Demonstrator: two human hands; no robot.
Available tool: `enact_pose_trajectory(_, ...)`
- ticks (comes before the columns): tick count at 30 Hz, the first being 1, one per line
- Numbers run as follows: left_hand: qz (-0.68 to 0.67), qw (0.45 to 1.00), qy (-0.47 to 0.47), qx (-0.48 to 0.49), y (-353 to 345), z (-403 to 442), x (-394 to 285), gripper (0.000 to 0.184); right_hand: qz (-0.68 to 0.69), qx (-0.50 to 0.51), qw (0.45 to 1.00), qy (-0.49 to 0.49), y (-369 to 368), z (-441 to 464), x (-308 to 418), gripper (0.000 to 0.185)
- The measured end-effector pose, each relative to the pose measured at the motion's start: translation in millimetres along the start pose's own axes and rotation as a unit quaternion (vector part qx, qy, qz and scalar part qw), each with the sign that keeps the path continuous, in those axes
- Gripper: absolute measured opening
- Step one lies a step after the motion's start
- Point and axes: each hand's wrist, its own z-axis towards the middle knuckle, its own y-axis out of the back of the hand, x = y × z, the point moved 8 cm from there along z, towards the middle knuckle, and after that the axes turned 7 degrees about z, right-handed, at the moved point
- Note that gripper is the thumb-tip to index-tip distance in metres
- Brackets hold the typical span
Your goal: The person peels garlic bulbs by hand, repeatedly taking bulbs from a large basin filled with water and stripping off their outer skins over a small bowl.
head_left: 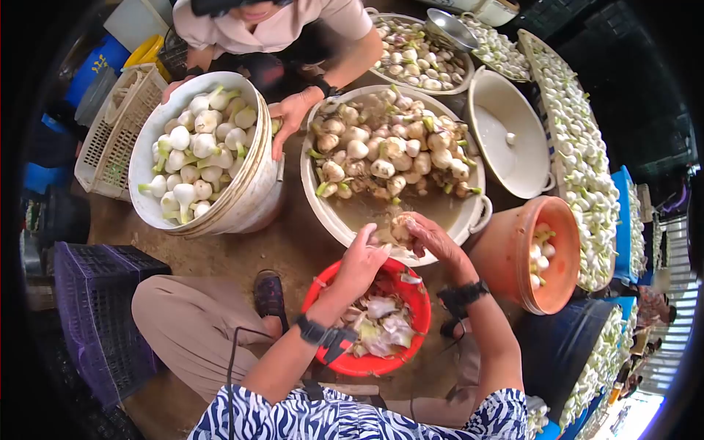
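My left hand (362,258) is above the near rim of a large white basin (320,199), its fingers bent towards a brownish garlic bulb (396,232). My right hand (431,239) has its fingers closed on that bulb from the right. Inside the basin, unpeeled garlic bulbs (396,150) are heaped in murky water. Just below my hands stands a red basin (421,312) with pale and purplish peeled skins (385,323) in it. Whether my left fingers also grip the bulb is unclear.
Across from me, a co-worker's hand (290,117) touches a white bucket (257,187) of cleaned garlic. An orange bucket (506,257) and a nearly empty white tub (506,165) stand right. Purple crates (103,315) are at left; a long garlic-filled tray (579,169) lines the right.
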Motion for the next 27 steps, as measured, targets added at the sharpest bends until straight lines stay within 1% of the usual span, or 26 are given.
enact_pose_trajectory(1,-0.005,1.0,-0.003,0.005,-6.0,0.6,-3.2,0.04,0.007,-0.012,1.0,0.012,-13.8,-21.7,14.8,0.039)
enact_pose_trajectory(2,-0.148,0.986,0.04,0.059,-19.4,-2.2,-0.1,0.041,0.003,-0.021,0.997,0.069,-34.3,-40.3,36.4,0.037)
enact_pose_trajectory(3,-0.287,0.948,0.081,0.112,-31.4,-7.7,-3.9,0.043,0.038,-0.059,0.994,0.087,-45.9,-48.0,36.6,0.04)
enact_pose_trajectory(4,-0.314,0.935,0.088,0.141,-31.4,-15.5,-9.2,0.04,-0.024,-0.093,0.991,0.092,-45.9,-63.9,43.2,0.037)
enact_pose_trajectory(5,-0.315,0.934,0.086,0.146,-29.1,-25.8,-13.5,0.04,-0.084,-0.126,0.984,0.095,-47.5,-80.5,50.6,0.034)
enact_pose_trajectory(6,-0.317,0.934,0.089,0.141,-25.4,-34.5,-17.4,0.04,-0.087,-0.128,0.983,0.098,-55.8,-90.0,51.4,0.034)
enact_pose_trajectory(8,-0.322,0.936,0.087,0.112,-17.9,-50.2,-25.4,0.038,-0.063,-0.264,0.95,0.154,-57.3,-116.7,54.0,0.024)
enact_pose_trajectory(9,-0.32,0.937,0.082,0.114,-17.2,-57.6,-29.4,0.038,-0.063,-0.266,0.949,0.159,-63.5,-121.6,52.2,0.024)
enact_pose_trajectory(11,-0.301,0.946,0.066,0.097,-12.9,-69.8,-35.6,0.037,-0.116,-0.297,0.93,0.182,-72.6,-133.9,52.3,0.015)
enact_pose_trajectory(12,-0.279,0.954,0.056,0.097,-12.8,-74.0,-38.3,0.036,-0.157,-0.319,0.909,0.217,-81.0,-143.3,62.5,0.012)
enact_pose_trajectory(13,-0.276,0.954,0.053,0.101,-13.5,-78.5,-40.2,0.036,-0.156,-0.323,0.907,0.22,-84.7,-147.1,65.0,0.012)
enact_pose_trajectory(15,-0.227,0.971,0.024,0.071,-9.1,-87.3,-42.3,0.036,-0.207,-0.31,0.901,0.223,-97.5,-152.6,70.6,0.012)
enact_pose_trajectory(16,-0.216,0.975,-0.012,0.049,-7.3,-89.8,-47.5,0.033,-0.268,-0.328,0.868,0.258,-108.7,-161.0,83.9,0.013)
enact_pose_trajectory(17,-0.215,0.975,-0.013,0.052,-7.0,-92.8,-47.3,0.033,-0.268,-0.331,0.867,0.259,-112.9,-162.4,84.0,0.013)
enact_pose_trajectory(19,-0.106,0.992,-0.068,0.029,-0.6,-97.7,-54.9,0.031,-0.298,-0.368,0.847,0.244,-116.3,-166.4,83.1,0.014)
enact_pose_trajectory(20,-0.155,0.985,-0.07,0.037,-1.0,-100.0,-55.3,0.033,-0.306,-0.4,0.819,0.274,-120.1,-170.1,83.7,0.011)
enact_pose_trajectory(23,-0.189,0.979,-0.069,0.031,7.3,-112.0,-67.9,0.032,-0.277,-0.398,0.832,0.271,-120.9,-175.7,84.8,0.007)
enact_pose_trajectory(24,-0.187,0.979,-0.069,0.03,13.8,-115.5,-72.3,0.032,-0.277,-0.418,0.818,0.283,-112.7,-175.5,79.0,0.005)
enact_pose_trajectory(25,-0.27,0.958,-0.017,0.09,12.0,-116.9,-70.9,0.034,-0.252,-0.44,0.825,0.25,-96.5,-175.2,68.6,0.007)
enact_pose_trajectory(26,-0.351,0.924,0.034,0.148,9.9,-118.8,-70.9,0.037,-0.283,-0.463,0.811,0.219,-79.7,-176.2,62.3,0.009)
enact_pose_trajectory(27,-0.349,0.925,0.032,0.146,20.2,-114.9,-65.5,0.037,-0.312,-0.483,0.796,0.188,-64.2,-177.3,55.4,0.012)
